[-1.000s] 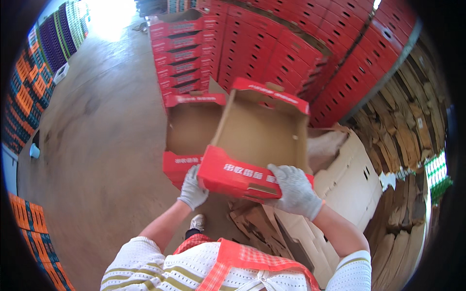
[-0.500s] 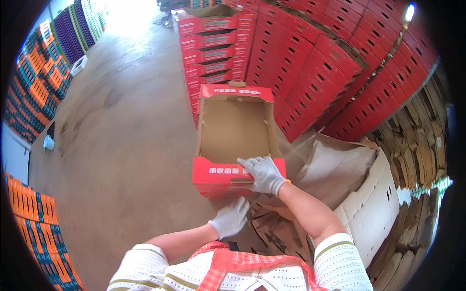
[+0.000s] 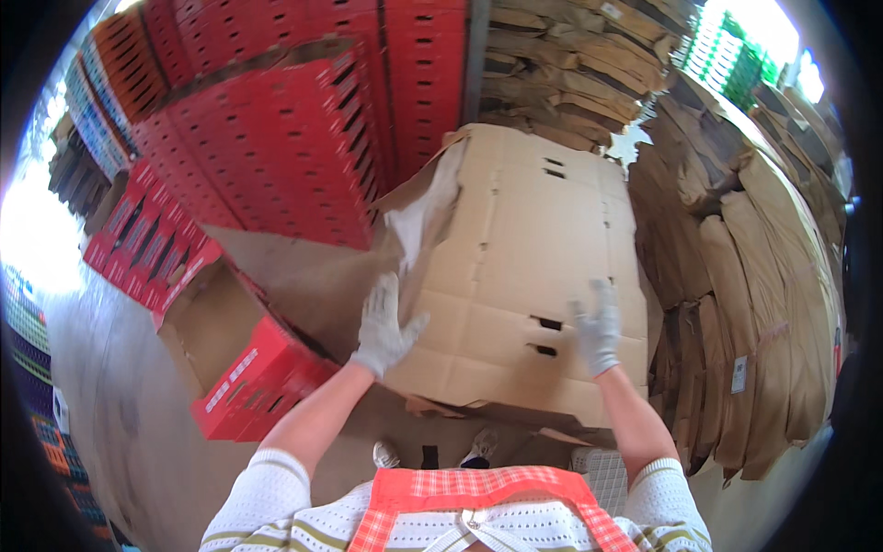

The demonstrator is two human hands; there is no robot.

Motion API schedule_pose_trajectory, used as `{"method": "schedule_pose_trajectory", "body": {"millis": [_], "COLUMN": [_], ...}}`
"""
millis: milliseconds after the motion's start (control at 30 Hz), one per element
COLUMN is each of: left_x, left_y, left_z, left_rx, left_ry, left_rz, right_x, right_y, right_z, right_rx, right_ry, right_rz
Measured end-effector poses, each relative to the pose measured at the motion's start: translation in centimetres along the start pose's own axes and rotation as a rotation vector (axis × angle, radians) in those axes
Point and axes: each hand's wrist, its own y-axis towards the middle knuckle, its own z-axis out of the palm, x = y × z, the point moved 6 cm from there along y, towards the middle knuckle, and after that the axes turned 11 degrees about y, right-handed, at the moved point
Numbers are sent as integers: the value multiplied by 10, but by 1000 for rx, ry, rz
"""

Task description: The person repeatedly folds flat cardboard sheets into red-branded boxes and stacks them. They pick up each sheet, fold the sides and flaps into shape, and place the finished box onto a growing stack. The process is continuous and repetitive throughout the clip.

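Note:
Before me lies a stack of flat, unfolded brown cardboard box blanks (image 3: 533, 248), with dark handle slots cut in the top one. My left hand (image 3: 384, 329), in a pale grey work glove, is at the stack's left edge, fingers spread and nothing in them. Over the right part of the top sheet is my right hand (image 3: 598, 329), gloved the same way. Its fingers are stretched out and a little blurred; whether it touches the cardboard I cannot tell. To the left stands a folded red cardboard box (image 3: 248, 368), open at the top, which neither hand touches.
Tall stacks of red boxes (image 3: 276, 156) rise at the back left. Bundles of brown flattened cardboard (image 3: 745, 304) stand along the right, with more bundles (image 3: 561, 74) behind. Torn brown paper (image 3: 418, 216) hangs by the stack's left side. A light grey crate (image 3: 600, 474) sits low at my right.
My view has swung right, from the red box to the flat cardboard stack. My right hand has left the box's rim; both hands are now at the cardboard.

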Motion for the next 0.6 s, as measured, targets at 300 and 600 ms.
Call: {"method": "schedule_pose_trajectory", "body": {"millis": [300, 600], "left_x": [-12, -61], "left_y": [100, 63], "left_z": [133, 44], "left_rx": [657, 812], "left_ry": [-1391, -1547], "left_rz": [-668, -890], "right_x": [-147, -156], "right_y": [20, 38], "right_z": [-102, -118], "right_rx": [85, 403], "right_ry": [-127, 788], "right_rz": [561, 714]}}
